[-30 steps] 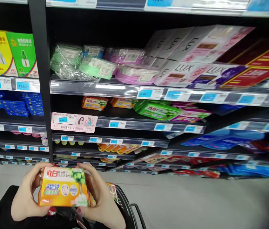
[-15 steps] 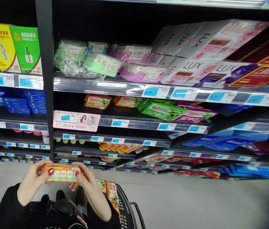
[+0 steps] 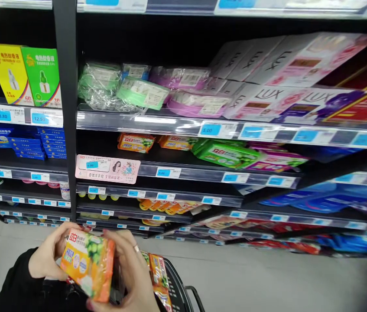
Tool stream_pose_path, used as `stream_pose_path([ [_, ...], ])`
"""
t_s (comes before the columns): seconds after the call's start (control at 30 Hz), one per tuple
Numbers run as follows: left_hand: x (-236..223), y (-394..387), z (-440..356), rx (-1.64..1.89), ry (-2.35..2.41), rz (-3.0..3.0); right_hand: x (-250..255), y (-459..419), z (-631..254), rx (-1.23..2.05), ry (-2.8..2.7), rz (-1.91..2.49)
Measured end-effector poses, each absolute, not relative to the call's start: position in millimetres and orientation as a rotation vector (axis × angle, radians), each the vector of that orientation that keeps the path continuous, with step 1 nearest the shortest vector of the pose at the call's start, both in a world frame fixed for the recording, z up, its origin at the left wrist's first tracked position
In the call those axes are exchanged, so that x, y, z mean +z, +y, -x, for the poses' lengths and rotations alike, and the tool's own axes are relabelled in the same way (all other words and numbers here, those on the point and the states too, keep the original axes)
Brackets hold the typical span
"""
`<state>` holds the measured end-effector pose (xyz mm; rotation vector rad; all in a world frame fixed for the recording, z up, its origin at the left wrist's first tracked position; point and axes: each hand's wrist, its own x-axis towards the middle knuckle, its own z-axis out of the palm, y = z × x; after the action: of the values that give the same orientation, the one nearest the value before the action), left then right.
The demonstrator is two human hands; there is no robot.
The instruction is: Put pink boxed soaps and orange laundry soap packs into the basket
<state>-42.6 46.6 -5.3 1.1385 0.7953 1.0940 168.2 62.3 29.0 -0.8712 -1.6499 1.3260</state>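
An orange packet of laundry soap (image 3: 87,264), printed with green fruit, is held up low in the head view, its broad front face tilted towards me. My left hand (image 3: 48,253) grips its left side. On the other side, my right hand (image 3: 133,271) curls round the packet's right end, a ring on one finger. Below and to the right of that hand, matching orange soap packets (image 3: 159,275) lie in a black shopping basket (image 3: 177,281), partly hidden by my right hand and sleeve.
Shelves in front carry orange soap packets (image 3: 136,142), a green packet (image 3: 224,154), boxes marked LUX (image 3: 258,102) and plastic-wrapped green and purple items. Yellow and green boxes (image 3: 40,78) stand at left beyond a dark upright post (image 3: 66,108). Grey floor (image 3: 251,277) stretches along the right.
The soap packet has been turned from its narrow side to its broad front face. My right hand has shifted round its right end. The view has tilted slightly.
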Motion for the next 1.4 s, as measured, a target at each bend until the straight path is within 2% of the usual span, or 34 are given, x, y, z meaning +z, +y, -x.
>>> stream_pose_path([
  [0.1,-15.3,55.2,36.7,1.116,0.653,-1.035,48.1,49.3,-157.5,1.161,-1.883,0.884],
  [0.23,-15.1,59.1,34.2,1.118,0.625,-1.010,65.5,44.7,-151.9,1.152,-1.939,0.834],
  [0.4,-1.7,47.7,41.6,1.330,0.720,-1.087,51.7,66.0,-166.5,1.126,-1.837,0.729],
  [0.5,9.8,31.8,43.1,1.436,0.973,-1.146,31.9,88.1,-179.1,1.303,-1.790,0.565],
  [0.6,24.2,17.7,36.3,1.379,1.273,-1.283,11.9,106.4,-182.4,1.496,-1.688,0.449],
  [0.73,50.1,12.9,8.9,1.228,1.617,-1.778,-12.1,120.6,-166.7,1.732,-1.541,0.280],
  [0.83,65.9,16.7,-15.4,1.274,1.927,-1.955,-26.5,125.9,-149.5,1.880,-1.456,0.206],
  [0.97,71.8,23.6,-22.0,1.247,1.957,-2.324,-35.6,126.4,-139.0,1.905,-1.419,0.223],
  [1.07,65.3,29.7,-8.1,1.282,1.736,-2.247,-32.5,119.9,-142.9,1.785,-1.431,0.204],
  [1.23,38.7,38.5,8.9,1.613,0.919,-1.370,-9.4,99.4,-152.8,1.389,-1.490,0.401],
  [1.33,28.9,37.3,10.5,1.619,0.802,-1.071,4.0,91.8,-156.7,1.133,-1.558,0.506],
  [1.4,28.4,36.0,12.3,1.559,0.789,-0.970,8.3,88.8,-161.3,0.790,-1.651,0.567],
])
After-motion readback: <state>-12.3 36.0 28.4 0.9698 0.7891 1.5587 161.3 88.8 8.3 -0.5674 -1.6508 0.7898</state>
